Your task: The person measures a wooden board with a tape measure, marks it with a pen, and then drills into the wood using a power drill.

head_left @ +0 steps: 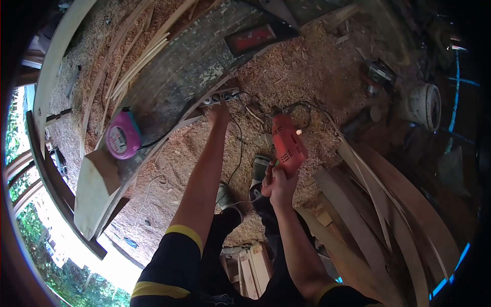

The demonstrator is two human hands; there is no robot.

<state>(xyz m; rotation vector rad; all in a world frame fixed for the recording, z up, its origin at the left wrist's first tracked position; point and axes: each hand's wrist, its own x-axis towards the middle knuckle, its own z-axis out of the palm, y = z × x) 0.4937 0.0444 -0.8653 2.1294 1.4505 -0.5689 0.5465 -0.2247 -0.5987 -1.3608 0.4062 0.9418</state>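
Note:
My right hand (282, 187) is wrapped round the handle of a red power drill (288, 140), whose nose points away from me toward the top of the view. Farther forward and to the left, my left hand (220, 113) is at a white power strip (207, 100) beside the workbench edge. Its fingers are together by a plug (225, 95) in the strip; whether they grip it is too small to tell. Dark cables run from the strip across the floor.
A pink tape measure (123, 134) lies on the worn workbench (169, 77). Curved planks (353, 220) are stacked at right. A white bucket (424, 106) and another power tool (379, 73) stand farther off. Wood shavings cover the floor around my shoes (228, 197).

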